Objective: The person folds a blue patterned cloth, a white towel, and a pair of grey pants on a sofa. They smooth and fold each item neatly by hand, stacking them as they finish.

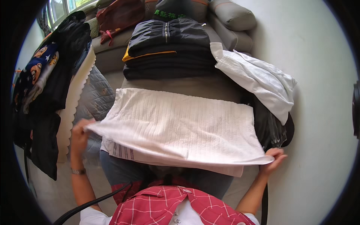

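Note:
A white ribbed towel [180,121] lies spread out in front of me, its near edge lifted and drawn out sideways. My left hand [81,133], slightly blurred, grips the near left corner of the towel. The near right corner is pinched in my right hand [274,160]. Under the lifted layer, another part of the cloth shows dark stripes at its left. Just beyond the towel is a stack of folded dark clothes [168,62], with a zipped black garment [168,35] on top and a yellow edge showing at the left.
A white garment [256,76] is draped at the right over dark clothing [271,126]. At the left, dark and patterned clothes [42,76] are heaped on a surface with a scalloped edge [76,98]. Behind stand a grey sofa [236,36] and a dark red bag [121,18].

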{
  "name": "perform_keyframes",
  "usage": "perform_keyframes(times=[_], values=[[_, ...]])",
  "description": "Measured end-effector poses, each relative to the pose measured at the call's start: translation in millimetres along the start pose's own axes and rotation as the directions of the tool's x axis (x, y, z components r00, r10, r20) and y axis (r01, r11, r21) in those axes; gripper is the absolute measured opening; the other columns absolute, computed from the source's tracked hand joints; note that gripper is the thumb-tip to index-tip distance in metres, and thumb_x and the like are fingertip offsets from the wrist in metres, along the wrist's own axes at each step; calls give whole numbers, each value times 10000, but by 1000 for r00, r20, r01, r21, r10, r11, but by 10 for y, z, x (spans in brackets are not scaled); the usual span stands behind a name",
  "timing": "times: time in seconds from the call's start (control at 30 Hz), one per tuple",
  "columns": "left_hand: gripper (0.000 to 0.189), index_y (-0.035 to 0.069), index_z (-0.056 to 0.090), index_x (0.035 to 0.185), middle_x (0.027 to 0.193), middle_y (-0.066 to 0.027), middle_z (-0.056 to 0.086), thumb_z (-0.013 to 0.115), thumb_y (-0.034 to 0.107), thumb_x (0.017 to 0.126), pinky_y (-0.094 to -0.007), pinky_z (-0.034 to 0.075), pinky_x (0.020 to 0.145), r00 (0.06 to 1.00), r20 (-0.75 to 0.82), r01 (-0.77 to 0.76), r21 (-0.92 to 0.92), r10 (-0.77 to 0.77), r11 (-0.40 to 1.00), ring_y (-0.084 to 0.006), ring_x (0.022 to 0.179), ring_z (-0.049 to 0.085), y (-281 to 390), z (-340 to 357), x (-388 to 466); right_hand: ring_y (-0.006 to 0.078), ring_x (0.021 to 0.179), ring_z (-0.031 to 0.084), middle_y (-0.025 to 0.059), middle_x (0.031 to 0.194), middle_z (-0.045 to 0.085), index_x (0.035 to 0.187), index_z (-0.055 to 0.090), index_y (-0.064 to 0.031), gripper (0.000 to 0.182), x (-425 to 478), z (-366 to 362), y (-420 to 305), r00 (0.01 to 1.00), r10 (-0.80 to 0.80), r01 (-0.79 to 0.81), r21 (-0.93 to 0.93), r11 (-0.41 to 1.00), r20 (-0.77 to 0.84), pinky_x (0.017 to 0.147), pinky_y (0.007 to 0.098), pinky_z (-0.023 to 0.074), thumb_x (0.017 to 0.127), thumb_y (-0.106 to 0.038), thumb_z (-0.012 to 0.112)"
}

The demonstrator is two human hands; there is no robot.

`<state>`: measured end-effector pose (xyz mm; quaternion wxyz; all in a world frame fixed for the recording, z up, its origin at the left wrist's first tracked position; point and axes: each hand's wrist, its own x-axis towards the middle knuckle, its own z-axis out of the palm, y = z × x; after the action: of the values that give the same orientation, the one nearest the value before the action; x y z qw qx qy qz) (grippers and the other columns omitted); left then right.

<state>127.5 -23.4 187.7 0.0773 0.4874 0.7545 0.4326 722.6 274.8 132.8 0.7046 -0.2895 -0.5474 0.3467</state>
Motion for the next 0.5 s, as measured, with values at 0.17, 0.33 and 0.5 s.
perform_keyframes(times=[0.17,0.33,0.5], values=[[296,33,699,1016,944,-94,636,607,-87,762,-307,493,743,994,108,-4,37,0,999,-211,865,636,-374,411,-507,83,549,389,-4,599,430,661,482,-47,482,-714,-274,314,997,74,-50,-433,900,38,522,227,288,1007,-381,451],[264,59,707,1006,988,-98,626,610,-35,780,-328,502,754,991,110,-103,217,81,971,-270,860,643,-477,492,-585,52,573,404,-30,601,480,727,556,-2,281,-599,-189,214,937,288,-116,-605,788,196,524,225,320,915,-198,632],[277,64,705,1001,985,-88,641,609,-38,763,-336,506,745,994,91,-78,233,58,969,-273,856,649,-379,381,-661,80,580,486,7,617,560,821,640,20,162,-452,-81,153,859,485,-151,-823,547,165,562,250,421,818,-126,710]])
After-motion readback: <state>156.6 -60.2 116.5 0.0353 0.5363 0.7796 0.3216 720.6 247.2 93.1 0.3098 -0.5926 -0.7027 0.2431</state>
